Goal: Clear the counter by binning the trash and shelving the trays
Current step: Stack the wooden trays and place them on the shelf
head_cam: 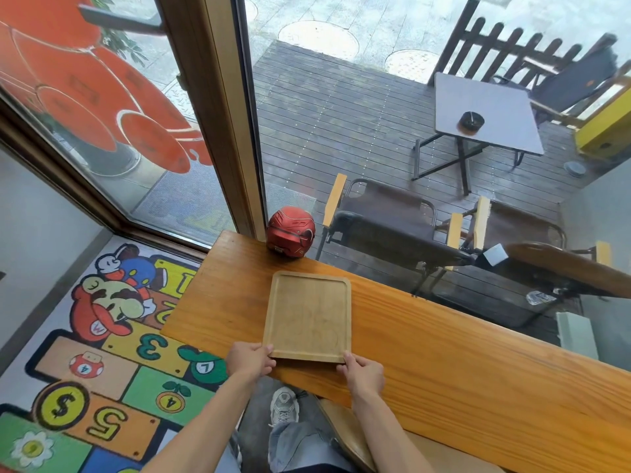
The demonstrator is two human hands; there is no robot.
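This place looks like a café or a small snack bar. A long wooden counter (444, 353) stands along a big window (341, 114), as a seating bar for guests. On it lies a wooden serving tray (309, 315). Outside, on a dark wooden deck (341, 131), there are a folding table (488, 110) with an ashtray (471, 120) and some folding chairs (386, 227) for customers. A playful cartoon mat (102, 336) covers the floor, and a big red sticker (85, 90) decorates the glass.
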